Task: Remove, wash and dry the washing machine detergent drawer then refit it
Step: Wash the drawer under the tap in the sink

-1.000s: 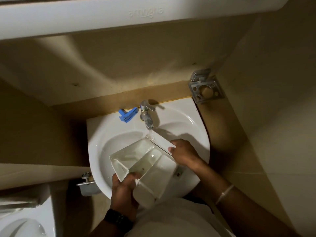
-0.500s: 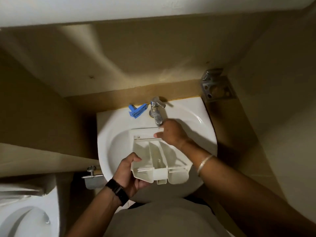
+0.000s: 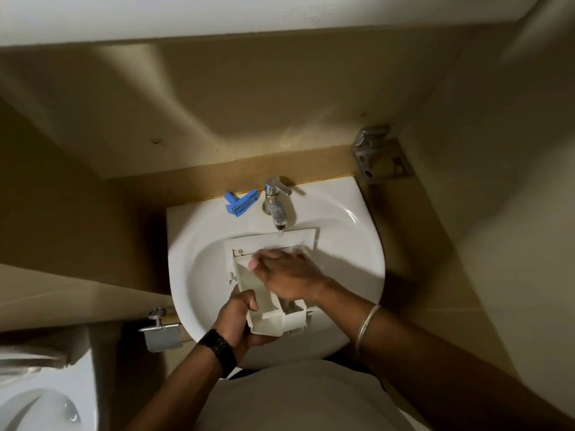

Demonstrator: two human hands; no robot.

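Since half a second back: right hand (image 3: 287,275) moved from the drawer's far edge by the tap onto the open compartments, fingers now laid fairly flat across the inside; drawer turned little, front panel held under the spout. Detergent drawer (image 3: 270,293), white plastic, held over the basin of the sink (image 3: 199,244), front panel away from the body and directly below the tap (image 3: 275,200), a thin stream of water landing on the panel's top edge. Left hand (image 3: 239,321) at the drawer's near left corner, grip curled round the rear wall, thumb on the side, fingers under the base; black watch (image 3: 219,353) on that wrist. Right hand's grip spread and pressing into the compartments, fingertips blurred, so whether rubbing or resting cannot be told; thin metal bangle (image 3: 367,325) on the right forearm. Blue plastic piece (image 3: 241,202) lying on the sink's back rim, just left of the tap, apart from the drawer. Metal holder (image 3: 381,157) fixed to the wall at the corner, right of the sink. Toilet-roll holder (image 3: 161,331) below the sink's left edge; toilet bowl (image 3: 40,409) at lower left.
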